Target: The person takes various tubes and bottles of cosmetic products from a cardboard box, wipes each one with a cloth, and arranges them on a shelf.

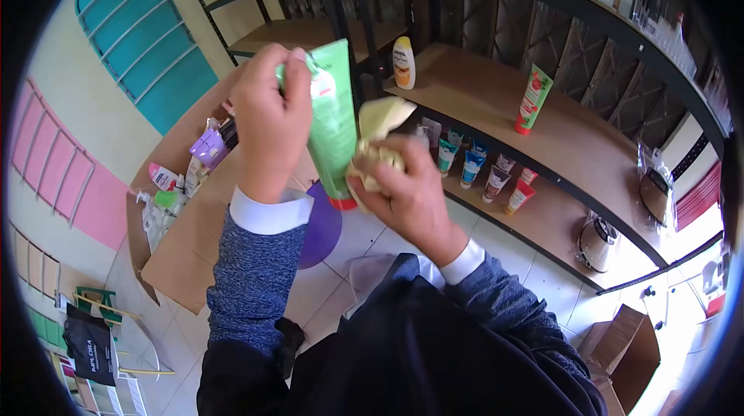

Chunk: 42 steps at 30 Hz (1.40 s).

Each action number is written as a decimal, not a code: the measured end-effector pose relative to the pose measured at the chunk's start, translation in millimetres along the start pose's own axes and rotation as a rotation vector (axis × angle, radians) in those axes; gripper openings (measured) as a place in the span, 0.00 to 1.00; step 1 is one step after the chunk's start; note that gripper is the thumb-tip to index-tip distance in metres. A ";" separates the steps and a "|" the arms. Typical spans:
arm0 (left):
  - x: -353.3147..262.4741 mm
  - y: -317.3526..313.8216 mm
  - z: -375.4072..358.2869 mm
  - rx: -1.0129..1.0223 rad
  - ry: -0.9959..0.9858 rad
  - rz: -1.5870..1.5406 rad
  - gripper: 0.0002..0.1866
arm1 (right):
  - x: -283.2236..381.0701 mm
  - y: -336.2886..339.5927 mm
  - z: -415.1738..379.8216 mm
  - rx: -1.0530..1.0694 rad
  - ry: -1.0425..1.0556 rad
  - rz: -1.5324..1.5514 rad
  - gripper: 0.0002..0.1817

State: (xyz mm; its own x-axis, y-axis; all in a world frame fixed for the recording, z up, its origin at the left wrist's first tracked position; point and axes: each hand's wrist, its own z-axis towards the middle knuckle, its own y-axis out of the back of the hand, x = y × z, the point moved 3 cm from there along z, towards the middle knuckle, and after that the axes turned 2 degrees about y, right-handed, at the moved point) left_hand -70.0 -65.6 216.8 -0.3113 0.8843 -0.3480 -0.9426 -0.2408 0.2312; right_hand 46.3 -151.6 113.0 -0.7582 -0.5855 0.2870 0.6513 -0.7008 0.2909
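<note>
My left hand (271, 113) pinches the top edge of a large green tube (332, 125), which hangs upright with its red cap at the bottom. Just to the right, my right hand (407, 187) is closed around a crumpled pale yellow cloth (380, 125), close against the tube's lower side. Whether the cloth touches the tube is partly hidden by the fingers. On the shelf ahead, a green and red tube (533, 100) stands on its cap, and a white bottle with a yellow cap (404, 64) stands farther left.
Several small tubes stand on the lower shelf (457, 193). An open cardboard box (201, 238) with bottles and packs is at the left, beside a purple round object (319, 234). Another cardboard box (632, 350) lies at the lower right. Wrapped items sit at the shelf's right end.
</note>
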 end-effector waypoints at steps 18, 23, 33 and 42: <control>22.3 -114.3 -95.2 0.083 0.727 -0.698 0.34 | -63.8 26.5 -91.1 0.019 -1.016 0.879 0.30; 2.0 -138.4 -152.5 0.037 1.010 -0.914 0.31 | -64.2 48.4 -92.2 0.066 -0.460 -0.018 0.31; -8.4 -162.1 -182.7 0.014 0.673 -0.879 0.13 | -71.5 28.8 -158.1 -0.488 -1.132 1.011 0.17; 15.2 -195.2 -226.9 0.504 1.100 -1.262 0.29 | -115.0 120.9 -137.4 -0.360 -0.723 0.627 0.20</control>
State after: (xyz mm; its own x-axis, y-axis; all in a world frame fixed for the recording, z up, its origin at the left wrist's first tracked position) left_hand 81.8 -95.9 -39.8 0.3888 -0.2954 -0.8727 -0.5904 0.6473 -0.4822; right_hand 208.0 -225.0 -10.2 -0.0062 -0.5862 0.8101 0.7861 -0.5036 -0.3585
